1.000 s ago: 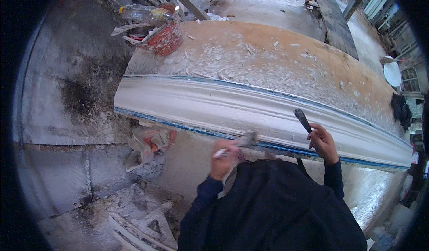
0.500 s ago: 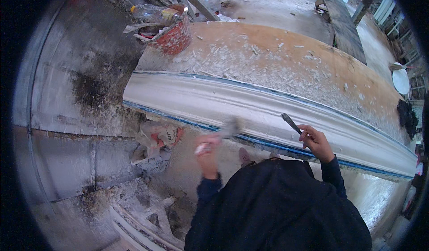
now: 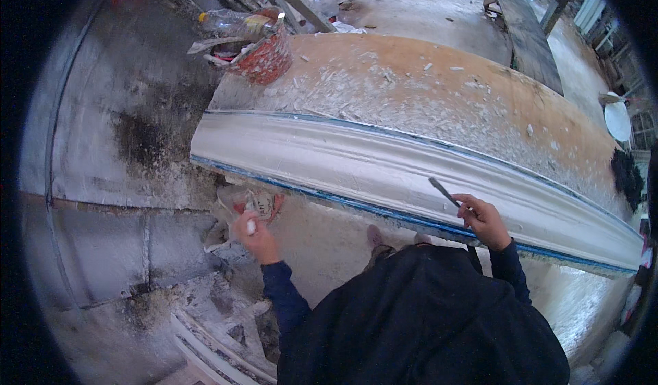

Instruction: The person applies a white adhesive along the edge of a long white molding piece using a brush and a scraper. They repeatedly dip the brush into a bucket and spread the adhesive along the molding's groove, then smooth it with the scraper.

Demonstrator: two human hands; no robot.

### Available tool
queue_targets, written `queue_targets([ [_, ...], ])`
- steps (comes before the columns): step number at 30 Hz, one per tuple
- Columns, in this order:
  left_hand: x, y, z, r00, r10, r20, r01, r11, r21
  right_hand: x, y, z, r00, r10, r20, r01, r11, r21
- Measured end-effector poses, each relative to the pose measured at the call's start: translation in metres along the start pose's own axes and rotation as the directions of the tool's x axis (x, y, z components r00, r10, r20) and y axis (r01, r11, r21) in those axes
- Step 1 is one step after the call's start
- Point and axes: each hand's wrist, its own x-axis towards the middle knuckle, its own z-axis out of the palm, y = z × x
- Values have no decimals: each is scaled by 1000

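A long white plaster moulding (image 3: 308, 148) with ridges along its length and blue strips at both edges lies across the work table. My right hand (image 3: 485, 220) is closed on a narrow dark flat-bladed tool (image 3: 444, 192), whose tip points up and left over the moulding. Off the moulding's near edge, at the left, my left hand (image 3: 257, 240) is closed around a scraper with a white handle (image 3: 251, 227). Its blade is smeared by motion and hard to make out against the bag behind it.
White crumbs and flakes cover the tan tabletop (image 3: 411, 49) behind the moulding. A spattered red bucket (image 3: 269, 59) with a clear plastic bottle (image 3: 229, 20) stands at its far left. Below the left end is a crumpled bag (image 3: 266, 203). A dark bristly clump (image 3: 626, 179) sits far right.
My left hand has swung left with the scraper, away from the moulding's near edge and toward the crumpled bag. My right hand and its tool have hardly moved.
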Motion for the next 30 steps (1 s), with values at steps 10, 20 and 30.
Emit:
queue_targets([
  [10, -91, 106, 62, 917, -24, 398, 232, 844, -484, -27, -3, -19, 965, 47, 257, 68, 906, -418],
  [20, -90, 95, 40, 944, -113, 309, 244, 869, -430, -40, 4, -38, 938, 83, 337, 163, 752, -639],
  [30, -82, 85, 14, 965, -224, 137, 262, 868, -422, 21, -12, 17, 860, -102, 501, 385, 773, -504],
])
